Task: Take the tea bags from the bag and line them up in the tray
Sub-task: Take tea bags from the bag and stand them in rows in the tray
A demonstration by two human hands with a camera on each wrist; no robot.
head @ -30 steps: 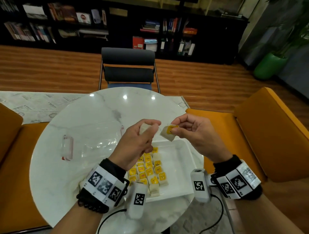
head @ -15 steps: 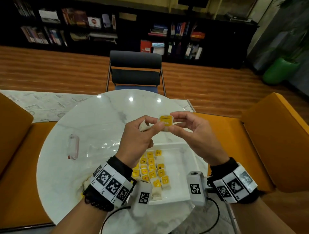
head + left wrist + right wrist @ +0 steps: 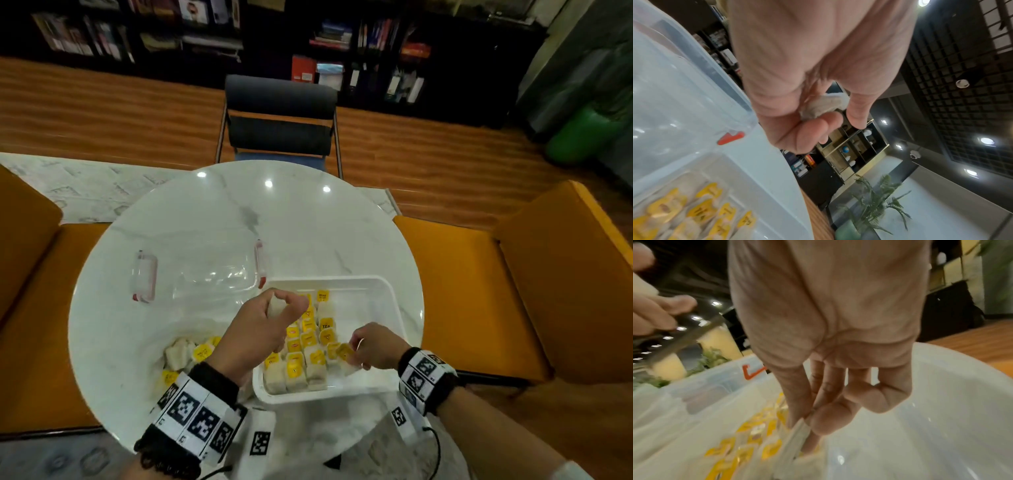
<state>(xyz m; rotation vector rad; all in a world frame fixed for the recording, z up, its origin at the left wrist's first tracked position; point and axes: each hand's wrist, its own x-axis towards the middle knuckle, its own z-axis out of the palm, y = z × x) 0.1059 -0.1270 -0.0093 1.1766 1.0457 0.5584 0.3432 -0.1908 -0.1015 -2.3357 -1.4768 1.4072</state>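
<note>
Now apart — right hand [image 3: 375,346] down, tea bag [image 3: 344,353] at tray [image 3: 394,301]

Head view high above the tray [image 3: 394,294], facing down; both wrist views close along fingers, sharing it.

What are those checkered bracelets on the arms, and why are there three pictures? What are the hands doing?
Nobody built a robot here: these are a person's two hands. The checkered bands strap small cameras to the wrists. One picture comes from a camera on the head, looking down. The other two look along each hand.

On the round white table sit a white tray with rows of yellow-tagged tea bags, a clear lid, and a few loose tea bags.

The left hand pinches one tea bag above the tray. The right hand sets another tea bag into the tray.
</note>
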